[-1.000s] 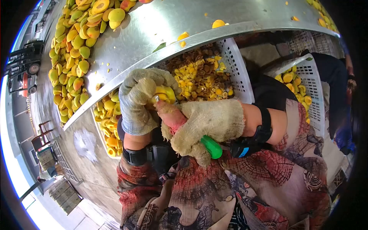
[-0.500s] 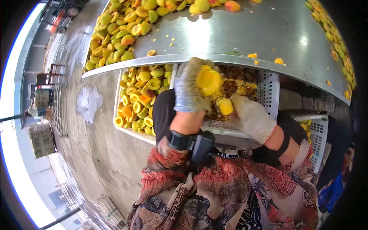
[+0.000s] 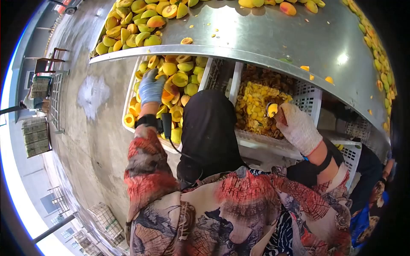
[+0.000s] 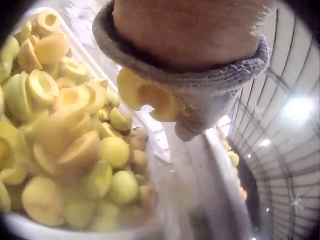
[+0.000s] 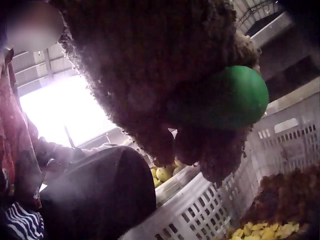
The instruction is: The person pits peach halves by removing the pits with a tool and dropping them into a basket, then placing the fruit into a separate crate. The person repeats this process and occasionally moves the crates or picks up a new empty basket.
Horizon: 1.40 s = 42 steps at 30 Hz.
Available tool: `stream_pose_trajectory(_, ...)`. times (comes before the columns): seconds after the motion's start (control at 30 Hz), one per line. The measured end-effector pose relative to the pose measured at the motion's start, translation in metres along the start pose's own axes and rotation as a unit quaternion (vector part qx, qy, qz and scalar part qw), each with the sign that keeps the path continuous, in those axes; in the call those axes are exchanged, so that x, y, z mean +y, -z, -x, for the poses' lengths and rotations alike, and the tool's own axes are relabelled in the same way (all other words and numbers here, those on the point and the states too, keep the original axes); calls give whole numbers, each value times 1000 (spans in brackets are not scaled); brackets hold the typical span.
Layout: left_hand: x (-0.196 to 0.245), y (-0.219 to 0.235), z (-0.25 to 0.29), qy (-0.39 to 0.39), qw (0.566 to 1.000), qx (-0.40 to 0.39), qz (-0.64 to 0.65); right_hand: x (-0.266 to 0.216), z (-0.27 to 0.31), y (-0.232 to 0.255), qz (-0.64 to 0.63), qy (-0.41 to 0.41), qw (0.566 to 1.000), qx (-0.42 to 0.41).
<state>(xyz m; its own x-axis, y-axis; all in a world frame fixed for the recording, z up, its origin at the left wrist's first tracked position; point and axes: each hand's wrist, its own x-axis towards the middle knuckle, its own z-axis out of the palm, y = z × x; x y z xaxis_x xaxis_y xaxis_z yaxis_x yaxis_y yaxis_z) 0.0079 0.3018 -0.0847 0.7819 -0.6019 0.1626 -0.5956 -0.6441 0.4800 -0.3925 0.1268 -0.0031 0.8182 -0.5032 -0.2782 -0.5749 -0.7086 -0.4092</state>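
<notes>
My gloved left hand (image 3: 151, 88) is over the left crate (image 3: 129, 112) of halved yellow peaches (image 3: 180, 79). In the left wrist view, a hollowed peach half (image 4: 150, 97) lies against the glove (image 4: 207, 107), held by fingers mostly hidden behind the cuff. My gloved right hand (image 3: 297, 129) grips a tool whose rounded green handle (image 5: 242, 97) shows in the right wrist view beside the glove (image 5: 150, 65). At the tool's metal tip is a yellow piece (image 3: 272, 110), above the crate (image 3: 317, 100) of yellow scraps and brown pits (image 3: 256, 104).
A metal table (image 3: 256, 36) carries more peach halves (image 3: 147, 21) along its far side, with its raised edge (image 3: 205, 52) above the crates. A dark-clothed knee (image 3: 209, 128) stands between the two crates. Another crate (image 3: 351, 158) and a seated person (image 3: 376, 187) are at the right.
My left hand has moved from beside the right hand, left and down to the peach crate. The right hand has stayed over the scraps, its tool tip now visible. The view has shifted.
</notes>
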Motion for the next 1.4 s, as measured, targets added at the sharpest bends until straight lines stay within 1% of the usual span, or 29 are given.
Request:
stream_pose_trajectory(0.03, 4, -9, -1, -56, 995, 3, -86, 0, -2, -1, 5, -5, 1000, -7)
stream_pose_trajectory(0.1, 14, -20, 2, -45, 978, -38, -202, -1, -3, -3, 2, -6, 1000, -6)
stream_pose_trajectory(0.13, 17, -17, 2, -44, 978, -40, -200, -1, -3, -3, -5, -6, 1000, -4)
stream_pose_trajectory(0.17, 18, -13, 3, 39, 963, -153, -218, -1, -3, -2, -4, -7, 1000, -7)
stream_pose_trajectory(0.2, 20, -9, 5, 121, 928, -263, -233, -2, -4, -2, -13, -4, 1000, -14)
stream_pose_trajectory(0.23, 21, -6, 7, 147, 908, -295, -258, -2, -5, -1, -22, 0, 1000, -20)
stream_pose_trajectory(0.3, 12, -3, 30, 53, 938, -223, -260, -1, -4, -4, -19, 5, 1000, -20)
stream_pose_trajectory(0.33, 8, -4, 39, 53, 938, -224, -260, -2, -2, -6, -15, 11, 1000, -23)
stream_pose_trajectory(0.4, 0, -10, 56, -16, 963, -132, -236, -2, 0, -9, 0, 17, 1000, -15)
stream_pose_trajectory(0.5, -14, -11, 73, -20, 977, -103, -187, -2, -3, -6, 16, 13, 1000, -8)
stream_pose_trajectory(0.57, -23, -16, 74, -12, 975, -115, -189, -2, -4, -5, 12, 1, 1000, -18)
stream_pose_trajectory(0.63, -35, -26, 70, 2, 975, -113, -193, -2, -4, -6, 11, 18, 999, -32)
stream_pose_trajectory(0.67, -36, -38, 68, 36, 977, -97, -188, -3, -5, -8, 11, 21, 999, -30)
stream_pose_trajectory(0.7, -33, -48, 63, 64, 980, -113, -149, -4, -2, -10, 14, 34, 999, -18)
stream_pose_trajectory(0.77, -28, -60, 63, 17, 980, -70, -186, -6, -4, -9, 20, 45, 999, -2)
stream_pose_trajectory(0.8, -30, -62, 64, 17, 980, -69, -184, -9, -6, -8, 3, 27, 1000, -5)
stream_pose_trajectory(0.83, -34, -60, 69, 33, 972, -117, -201, -12, -5, -8, -15, 9, 1000, -10)
stream_pose_trajectory(0.87, -32, -52, 59, 42, 965, -143, -216, -14, -6, -5, -10, 20, 1000, 7)
stream_pose_trajectory(0.9, -32, -49, 54, 97, 959, -168, -208, -12, -5, -9, -5, 15, 1000, -8)
stream_pose_trajectory(0.93, -33, -47, 51, 111, 958, -174, -199, -11, -4, -9, 0, 7, 1000, -24)
stream_pose_trajectory(1.0, -24, -43, 47, 135, 955, -183, -188, -13, -4, 0, -3, 2, 1000, -8)
stream_pose_trajectory(1.03, -23, -36, 47, 67, 975, -124, -171, -15, 0, -2, -16, -2, 1000, -13)
stream_pose_trajectory(1.1, -2, -27, 42, 56, 988, -48, -134, -8, 2, -10, -9, -1, 1000, -16)
stream_pose_trajectory(1.17, 12, -34, 27, 50, 993, -49, -93, -5, 4, -15, 16, 21, 1000, 2)
stream_pose_trajectory(1.23, 37, -45, 10, -81, 986, -77, -123, -3, 3, -14, 28, 32, 999, 0)
stream_pose_trajectory(1.27, 43, -53, 4, -129, 976, -113, -132, -2, 2, -12, 39, 43, 998, -5)
stream_pose_trajectory(1.3, 43, -64, 3, -152, 972, -111, -144, 0, 1, -10, 40, 38, 998, -1)
stream_pose_trajectory(1.37, 34, -67, -9, -123, 973, -147, -125, 2, 1, -8, 44, 56, 997, 23)
stream_pose_trajectory(1.4, 26, -65, -10, -145, 966, -153, -150, 2, 3, -7, 39, 51, 998, 21)
